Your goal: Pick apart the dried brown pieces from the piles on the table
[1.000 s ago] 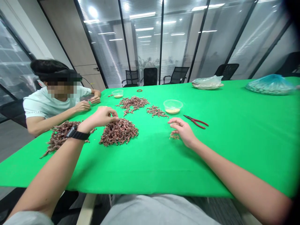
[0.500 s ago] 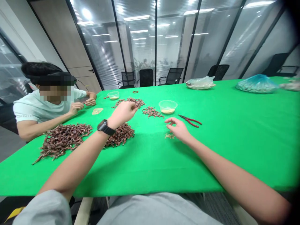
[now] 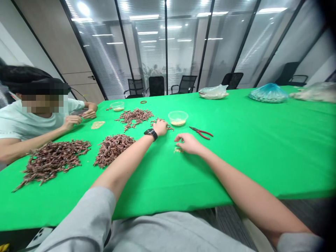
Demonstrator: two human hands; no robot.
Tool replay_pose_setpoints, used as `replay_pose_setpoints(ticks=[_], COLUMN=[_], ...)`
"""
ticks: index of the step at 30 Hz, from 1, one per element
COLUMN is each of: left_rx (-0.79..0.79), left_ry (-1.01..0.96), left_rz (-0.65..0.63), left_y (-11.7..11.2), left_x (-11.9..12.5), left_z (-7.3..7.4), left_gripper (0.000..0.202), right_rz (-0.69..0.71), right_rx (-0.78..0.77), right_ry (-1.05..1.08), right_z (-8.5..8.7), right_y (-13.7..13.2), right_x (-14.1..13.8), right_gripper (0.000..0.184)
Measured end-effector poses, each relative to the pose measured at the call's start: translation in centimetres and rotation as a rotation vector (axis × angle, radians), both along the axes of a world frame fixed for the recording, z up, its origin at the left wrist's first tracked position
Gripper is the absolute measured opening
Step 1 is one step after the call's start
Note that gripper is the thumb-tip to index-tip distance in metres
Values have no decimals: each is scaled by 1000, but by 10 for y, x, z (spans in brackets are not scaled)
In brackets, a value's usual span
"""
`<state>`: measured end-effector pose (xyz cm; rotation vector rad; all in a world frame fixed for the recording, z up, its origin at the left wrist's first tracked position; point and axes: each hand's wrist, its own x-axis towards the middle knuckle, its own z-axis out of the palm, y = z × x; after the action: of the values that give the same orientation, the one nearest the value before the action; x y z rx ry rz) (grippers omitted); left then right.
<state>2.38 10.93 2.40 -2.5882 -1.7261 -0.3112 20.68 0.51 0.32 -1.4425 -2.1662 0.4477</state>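
Note:
My left hand (image 3: 160,126), with a black watch on its wrist, reaches onto a small cluster of brown dried pieces (image 3: 170,128). Its back faces me and hides the fingertips, so I cannot tell whether they grip a piece. My right hand (image 3: 189,142) hovers low over a little heap of pale bits (image 3: 177,149), its fingers curved and a gap showing between thumb and forefinger. Just beyond both hands stands a clear plastic tub (image 3: 178,118) with pale grains at its bottom. Red-handled pliers (image 3: 202,133) lie beyond my right hand.
Larger brown piles (image 3: 114,148) (image 3: 55,159) (image 3: 136,117) spread to the left and back. A person (image 3: 39,115) works at the left, beside pale grains (image 3: 98,125) and another tub (image 3: 117,106). Filled bags (image 3: 214,91) (image 3: 268,93) sit at the far right, a brown ring (image 3: 143,102) at the back.
My left hand has moved right and down, from above the brown piles onto the small cluster beside the tub. The right hand stays by the pale bits. The view has shifted rightward.

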Motion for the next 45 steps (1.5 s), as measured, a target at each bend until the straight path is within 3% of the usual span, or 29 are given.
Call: replay_pose_setpoints(ticks=[3, 6, 21, 25, 32, 37, 40, 42, 45], left_rx=[19, 70, 92, 153, 57, 74, 70, -9, -321], left_ry=[-12, -28, -38, -60, -178, -378, -514, -650, -1129], left_rz=[11, 4, -104, -182, -234, -191, -155, -167, -219], left_y=[9, 11, -6, -19, -21, -19, -30, -44, -71], left_x=[-4, -8, -8, -16, -20, -18, -14, -11, -13], left_z=[-16, -23, -25, -22, -23, -21, -18, -18, -25], left_gripper=[32, 25, 26, 15, 5, 12, 12, 12, 22], right_rz=[51, 72, 100, 105, 132, 101, 96, 101, 113], right_rx=[-36, -12, 13, -11, -79, -106, -121, -109, -76], right_ry=[-65, -93, -184, -215, -235, -220, -210, -203, -186], right_z=[-1, -1, 6, 10, 10, 5, 1, -1, 0], right_y=[-1, -2, -9, -10, -10, -8, -7, -7, -8], right_x=[-1, -4, -3, 0, 2, 0, -1, -2, -2], right_gripper=[17, 17, 16, 17, 21, 12, 5, 6, 11])
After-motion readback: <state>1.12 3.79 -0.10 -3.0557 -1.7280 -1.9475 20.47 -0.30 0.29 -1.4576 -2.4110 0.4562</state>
